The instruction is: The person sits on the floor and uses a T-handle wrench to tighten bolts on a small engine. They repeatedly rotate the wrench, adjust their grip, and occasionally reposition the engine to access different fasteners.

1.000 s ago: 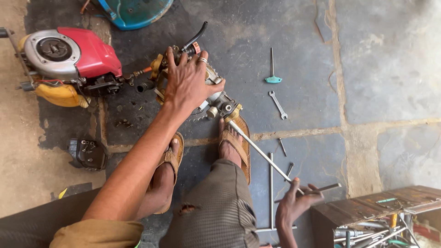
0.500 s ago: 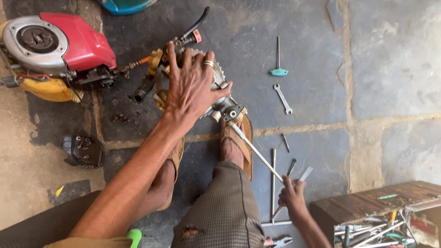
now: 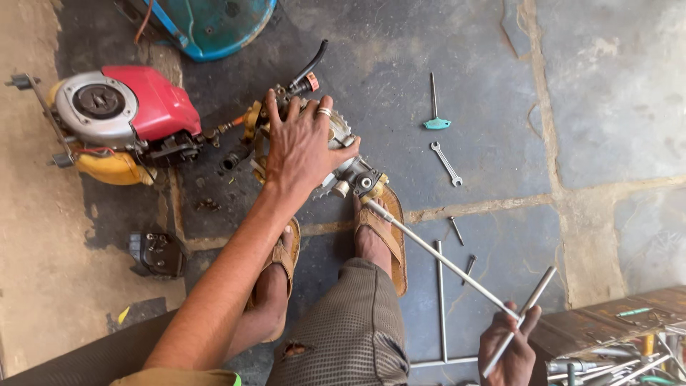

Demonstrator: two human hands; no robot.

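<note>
Metal gearbox assembly [image 3: 343, 168] sits on stone floor [image 3: 607, 93], just ahead of sandalled feet. Left hand [image 3: 304, 143] lies flat on it, fingers spread, pressing. Long T-handle wrench [image 3: 457, 268] seated in its fitting; right hand [image 3: 511, 350] clasps the crossbar. Red-and-yellow small engine [image 3: 121, 121] left. Spanner [image 3: 446, 163] and teal-handled key [image 3: 436, 107] well apart, right.

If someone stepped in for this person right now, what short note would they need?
Left hand: pressed flat on the metal pump assembly on the stone floor.
Right hand: gripping the T-handle of a long rod wrench whose far end sits on the assembly near the sandalled foot.
Nearby: red engine, teal T-handle key, small spanner, loose bolts.
Done: assembly detached from the engine.
Left: cannot tell how far the fastener has been turned.
</note>
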